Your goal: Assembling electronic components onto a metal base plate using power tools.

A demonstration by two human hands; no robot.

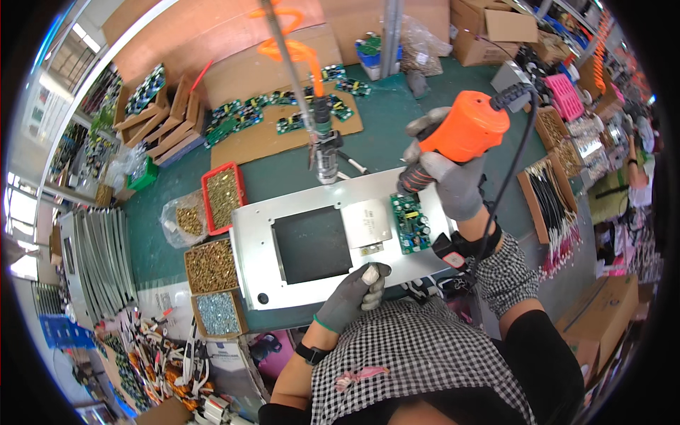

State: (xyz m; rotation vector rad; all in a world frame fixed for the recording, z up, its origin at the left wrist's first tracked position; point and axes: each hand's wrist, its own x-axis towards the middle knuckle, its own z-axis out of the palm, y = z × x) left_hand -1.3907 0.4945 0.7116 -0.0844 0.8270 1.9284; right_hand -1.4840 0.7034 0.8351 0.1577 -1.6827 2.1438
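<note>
A silver metal panel (304,287) with a large rectangular opening lies before me on the green bench. On its right half sit a white-silver block (367,221) and a green circuit board (412,223). My right hand (457,180), in a grey glove, is wrapped round an orange corded power screwdriver (467,127). Its dark nose (414,178) is by the panel's far edge, just beyond the board; the bit is hidden. My left hand (356,294), also gloved, is closed at the panel's near edge, thumb against curled fingers. What it holds, if anything, is hidden.
A second screwdriver (326,159) hangs on an orange coiled hose beyond the panel. Left are a red tray (225,198) and boxes of brass-coloured (210,268) and silvery fasteners (218,313). Circuit boards (241,117) lie at the back. Right stands a box of cables (547,202).
</note>
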